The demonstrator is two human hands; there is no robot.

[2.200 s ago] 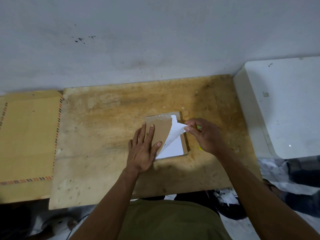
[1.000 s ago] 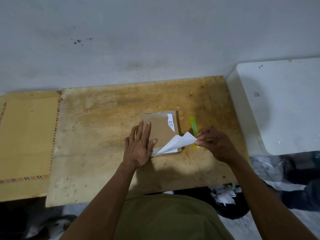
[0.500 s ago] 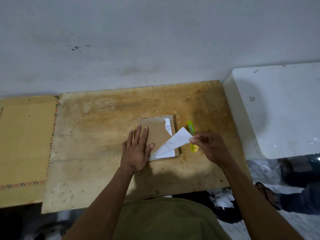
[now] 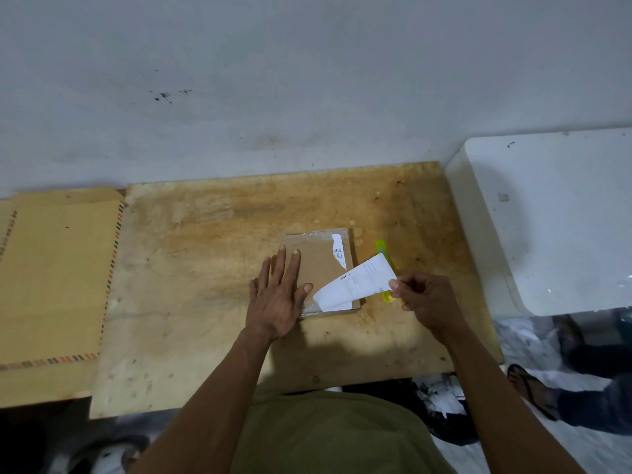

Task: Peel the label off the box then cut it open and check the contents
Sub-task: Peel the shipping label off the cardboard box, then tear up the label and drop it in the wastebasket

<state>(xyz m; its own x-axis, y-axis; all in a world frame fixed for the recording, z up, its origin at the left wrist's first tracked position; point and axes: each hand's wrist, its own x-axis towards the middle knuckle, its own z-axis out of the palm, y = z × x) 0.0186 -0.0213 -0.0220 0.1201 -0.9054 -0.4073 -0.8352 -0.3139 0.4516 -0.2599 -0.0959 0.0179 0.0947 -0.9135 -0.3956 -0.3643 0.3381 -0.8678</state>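
Note:
A flat brown cardboard box (image 4: 319, 265) lies on the wooden board (image 4: 212, 268). My left hand (image 4: 277, 295) presses flat on the box's left side, fingers spread. My right hand (image 4: 424, 297) pinches the free corner of the white label (image 4: 355, 283), which is lifted off the box and still stuck at its near left end. A torn strip of label with a barcode (image 4: 338, 251) remains stuck near the box's far right corner. A yellow-green cutter (image 4: 382, 249) lies on the board just right of the box, partly hidden by the label and my right hand.
A white slab-like surface (image 4: 554, 217) borders the board on the right. A yellow envelope-like sheet with striped edging (image 4: 51, 285) lies to the left. A grey wall rises behind. Another person's sandalled foot (image 4: 530, 388) is on the floor at right, near paper scraps (image 4: 441, 398).
My right hand has peeled the label rightward and toward me, baring most of the box top and leaving a torn barcode strip. The cutter has come into view. My left hand stayed pressed on the box.

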